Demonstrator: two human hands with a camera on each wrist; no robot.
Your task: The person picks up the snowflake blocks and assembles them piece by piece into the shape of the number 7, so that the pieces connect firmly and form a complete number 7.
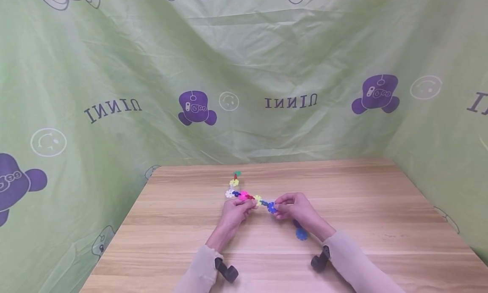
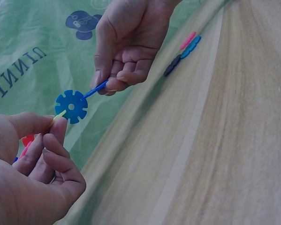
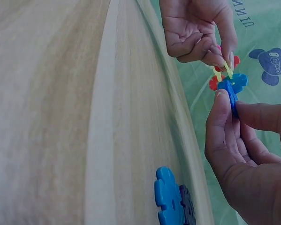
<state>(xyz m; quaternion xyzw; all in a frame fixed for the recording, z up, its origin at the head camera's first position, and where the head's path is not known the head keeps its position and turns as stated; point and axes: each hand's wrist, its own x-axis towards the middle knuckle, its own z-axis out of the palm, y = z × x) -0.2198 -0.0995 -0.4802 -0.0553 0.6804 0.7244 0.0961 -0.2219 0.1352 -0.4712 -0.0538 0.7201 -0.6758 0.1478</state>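
A chain of notched, flower-shaped plastic discs runs between both hands and off to the far left in the head view. My left hand pinches a yellow disc of that chain between thumb and forefinger. Slotted onto the yellow one is a teal-blue disc. My right hand pinches a darker blue disc, whose edge meets the teal-blue disc. Beyond the left hand the chain goes on through a pink disc and a white disc to a green disc at its end.
Below the right wrist a loose blue disc lies on the wooden table, beside a dark disc. A pink disc shows near them in the left wrist view. Green printed cloth hangs behind the table.
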